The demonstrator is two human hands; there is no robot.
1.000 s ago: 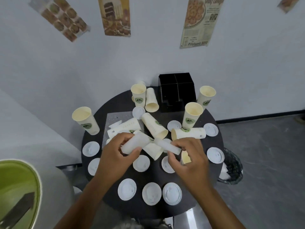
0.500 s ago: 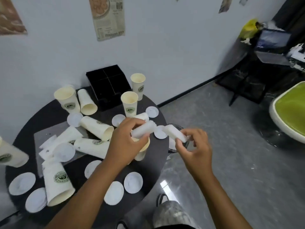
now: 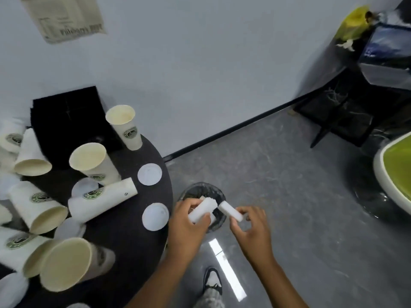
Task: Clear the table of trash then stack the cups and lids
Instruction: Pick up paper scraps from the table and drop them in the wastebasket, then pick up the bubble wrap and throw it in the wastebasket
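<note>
Left hand, right hand each grip white wrapper above bin.

Table: sitting at the left, against the wall.
Organizer box: standing at the table's back, cups lying and standing before it.
Lids: lying along the table's right edge.
Bin: sitting on the floor, just right of the table.
Left hand: holding a paper piece over the bin.
Right hand: holding another piece to its right.
</note>
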